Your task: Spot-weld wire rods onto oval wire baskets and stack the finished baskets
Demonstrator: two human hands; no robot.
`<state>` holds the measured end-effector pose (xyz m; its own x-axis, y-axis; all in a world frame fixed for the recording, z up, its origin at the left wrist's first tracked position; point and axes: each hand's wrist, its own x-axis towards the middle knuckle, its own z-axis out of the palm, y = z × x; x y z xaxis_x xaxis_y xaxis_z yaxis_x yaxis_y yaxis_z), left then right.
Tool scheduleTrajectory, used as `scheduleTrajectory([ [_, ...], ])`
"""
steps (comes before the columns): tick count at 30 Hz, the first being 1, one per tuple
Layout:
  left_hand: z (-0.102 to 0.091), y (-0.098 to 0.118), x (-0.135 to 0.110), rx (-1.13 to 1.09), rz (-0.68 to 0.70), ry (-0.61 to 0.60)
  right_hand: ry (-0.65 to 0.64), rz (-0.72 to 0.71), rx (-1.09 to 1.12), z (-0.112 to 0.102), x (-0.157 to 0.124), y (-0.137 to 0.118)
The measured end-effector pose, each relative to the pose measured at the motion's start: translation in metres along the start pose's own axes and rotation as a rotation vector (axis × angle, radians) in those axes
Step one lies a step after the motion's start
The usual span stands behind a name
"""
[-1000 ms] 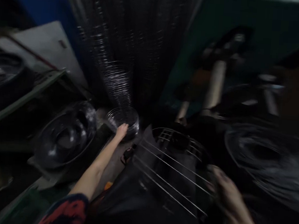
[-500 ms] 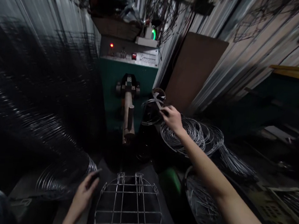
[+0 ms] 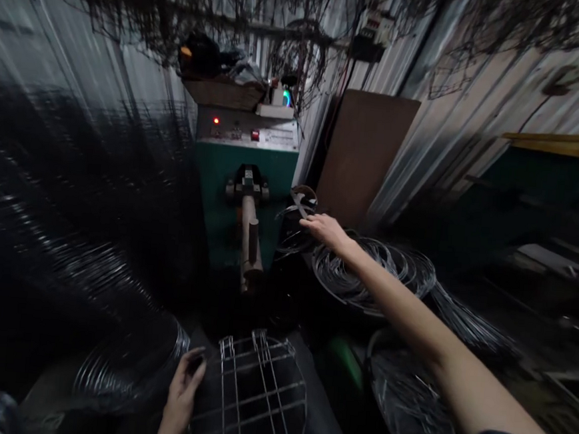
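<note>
On my lap lies a round-ended wire rack (image 3: 266, 392), its crossed wires tilted slightly. My left hand (image 3: 184, 386) is beside its left edge, thumb and forefinger apart, with nothing I can make out between them. Reaching far forward, my right hand (image 3: 326, 230) has its fingers closed at the near end of a flat grey strip (image 3: 299, 206). The strip slants up toward a round-rimmed holder (image 3: 305, 193) beside the green machine (image 3: 212, 184). A thick rod-like arm (image 3: 249, 240) juts from the machine's front toward me.
Coiled wire (image 3: 350, 275) lies under my right forearm. A tub (image 3: 374, 377) with loose wire pieces is at lower right. Stacked wire grids (image 3: 95, 262) fill the left side. A brown board (image 3: 367, 156) leans on the corrugated wall. A red light (image 3: 216, 121) glows on the machine.
The view has tilted up and shifted. My left hand has come closer to the rack, which has turned slightly. My right hand stays at the strip, its fingers flatter than before.
</note>
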<state>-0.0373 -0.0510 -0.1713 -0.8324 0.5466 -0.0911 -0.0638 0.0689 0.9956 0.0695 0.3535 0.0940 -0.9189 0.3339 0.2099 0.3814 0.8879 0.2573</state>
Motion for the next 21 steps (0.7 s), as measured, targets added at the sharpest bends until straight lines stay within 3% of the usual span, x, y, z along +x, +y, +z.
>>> scheduleTrajectory([
  [4, 0.01, 0.02, -0.011, 0.051, 0.019, -0.027, 0.241, -0.01, 0.168, -0.015, -0.095, -0.022],
  [6, 0.012, 0.035, -0.018, 0.087, 0.046, 0.012, 0.41, 0.092, 0.324, -0.02, -0.136, -0.04],
  [8, 0.012, 0.052, -0.022, 0.143, 0.118, 0.071, 0.484, 0.264, 0.466, -0.018, -0.164, -0.061],
  [11, 0.01, 0.08, -0.027, -0.008, 0.087, -0.109, 0.375, 0.458, 0.739, 0.004, -0.186, -0.102],
  [14, 0.006, 0.096, -0.034, -0.188, -0.036, -0.253, 0.185, 0.485, 0.941, 0.045, -0.194, -0.146],
  [17, 0.0, 0.088, -0.031, -0.039, -0.07, -0.157, 0.052, 0.469, 0.937, 0.082, -0.197, -0.176],
  [21, -0.003, 0.068, -0.017, 0.384, 0.034, -0.076, 0.055, 0.511, 0.752, 0.106, -0.205, -0.191],
])
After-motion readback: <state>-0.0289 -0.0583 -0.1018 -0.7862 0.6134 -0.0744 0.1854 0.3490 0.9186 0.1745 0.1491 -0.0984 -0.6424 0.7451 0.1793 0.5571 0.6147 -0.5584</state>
